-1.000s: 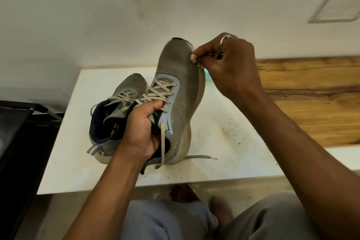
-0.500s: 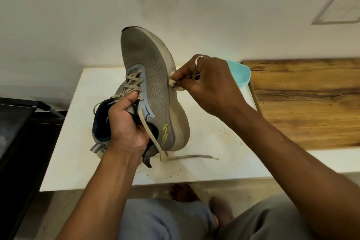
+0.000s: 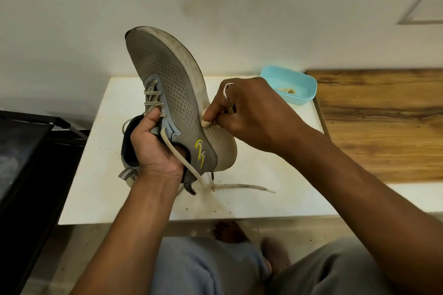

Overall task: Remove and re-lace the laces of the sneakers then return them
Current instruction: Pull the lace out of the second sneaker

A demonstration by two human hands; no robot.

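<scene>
A grey mesh sneaker [image 3: 167, 84] with a yellow logo stands toe-up over the white table [image 3: 263, 199]. My left hand [image 3: 153, 148] grips it at the tongue and collar, fingers inside the opening. Its beige lace [image 3: 182, 163] hangs loose from the eyelets and trails across the table to the right. My right hand [image 3: 249, 112] pinches a small white wad [image 3: 205, 123] against the sneaker's sole edge. The second sneaker [image 3: 125, 170] lies behind my left hand, mostly hidden, with only its heel and pull tab showing.
A light blue plastic tub [image 3: 299, 84] with some residue stands at the table's back right corner. A wooden surface [image 3: 383, 127] adjoins on the right. A dark piece of furniture [image 3: 28, 163] stands on the left. Dirt specks dot the table's front. My knees and bare feet are below.
The sneaker has been turned so that its side and sole edge face me. My right hand with the wad has slid from the toe down toward the midsole, uncovering the blue tub.
</scene>
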